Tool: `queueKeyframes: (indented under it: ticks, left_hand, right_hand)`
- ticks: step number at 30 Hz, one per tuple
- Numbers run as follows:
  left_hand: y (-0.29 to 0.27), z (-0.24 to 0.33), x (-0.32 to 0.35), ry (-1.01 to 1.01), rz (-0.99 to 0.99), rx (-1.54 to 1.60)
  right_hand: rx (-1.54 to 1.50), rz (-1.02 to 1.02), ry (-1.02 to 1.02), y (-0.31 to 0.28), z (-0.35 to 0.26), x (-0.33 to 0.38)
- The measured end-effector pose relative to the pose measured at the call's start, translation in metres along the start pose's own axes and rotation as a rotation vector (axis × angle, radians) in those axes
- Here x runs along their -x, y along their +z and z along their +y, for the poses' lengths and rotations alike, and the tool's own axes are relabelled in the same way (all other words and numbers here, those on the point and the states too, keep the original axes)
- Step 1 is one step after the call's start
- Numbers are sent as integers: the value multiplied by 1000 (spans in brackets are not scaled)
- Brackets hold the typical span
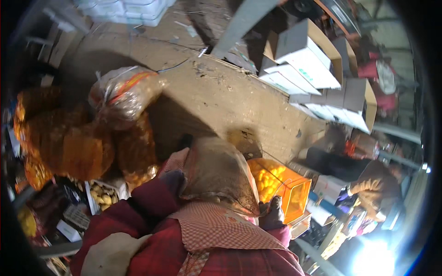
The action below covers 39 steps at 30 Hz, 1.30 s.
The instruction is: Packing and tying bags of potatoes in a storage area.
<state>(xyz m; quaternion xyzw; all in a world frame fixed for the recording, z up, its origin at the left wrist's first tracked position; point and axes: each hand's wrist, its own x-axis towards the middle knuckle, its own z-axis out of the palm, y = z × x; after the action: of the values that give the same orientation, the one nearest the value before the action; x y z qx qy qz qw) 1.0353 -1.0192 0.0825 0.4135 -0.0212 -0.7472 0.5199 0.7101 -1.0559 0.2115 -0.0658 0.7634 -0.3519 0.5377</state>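
Hands: two gloved hands are showing. The left hand (172, 180) is gripping the left side of a sack; the right hand (272, 213) is gripping its lower right edge. The fingers of both are closing on the sack material, but how tight they are I cannot tell, because the gloves are dark and blurred.

Sack: one brownish see-through sack (220, 175) is standing in the middle of the view, close to the person's chest, tilting a little toward 1 o'clock.

Crate: one orange plastic crate (294, 193) is sitting just beside the sack at 3 o'clock, and it is holding many small yellow-orange round fruits; I cannot count them.

Net bags: about four orange net bags (69, 142) are lying in a heap at 9 o'clock from the sack, touching each other.

Clear bag: one clear plastic bag (122, 94) with a red and yellow stripe is resting on top of the heap, at 10 o'clock.

Cartons: about six cardboard cartons (304, 55), brown outside with white faces and small green marks, are stacking at 1 o'clock, well apart from the sack.

Small box: one open box (102, 194) with pale round things is sitting at 8 o'clock, under the heap.

Floor: bare, dusty concrete floor (221, 96) is lying between the heap and the cartons.

Other person: one person in a brown jacket (377, 186) is bending at 3 o'clock, beyond the crate.
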Motion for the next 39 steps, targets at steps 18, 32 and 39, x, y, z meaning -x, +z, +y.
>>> queueKeyframes:
  ticks: [18, 32, 39]
  left_hand:
    - [-34, 92, -83, 406, 803, 283]
    - [-14, 139, -88, 612, 703, 475]
    - [-41, 143, 1, 642, 633, 546]
  right_hand:
    - [1360, -1202, -928, 338, -101, -202]
    - [1738, -1093, -689, 446, -113, -174]
    - [1201, -1027, -590, 505, -122, -98]
